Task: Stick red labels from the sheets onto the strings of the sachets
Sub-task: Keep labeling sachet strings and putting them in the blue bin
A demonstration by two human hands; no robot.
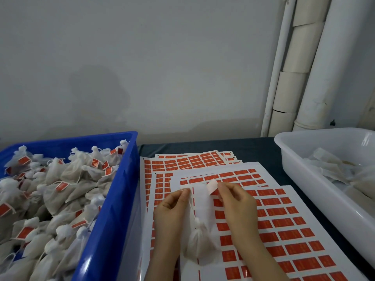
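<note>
A small white mesh sachet hangs below my hands over the label sheets. Its white string runs up to my left hand, which pinches the string's end between thumb and fingertips. My right hand pinches a peeled label; its pale back side faces me and it curls up just right of the string's end. Several overlapping white sheets with rows of red labels lie spread on the dark table under both hands.
A blue crate at the left is heaped with sachets that carry red labels. A white plastic tub at the right holds unlabelled sachets. White pipes stand against the grey wall behind the table.
</note>
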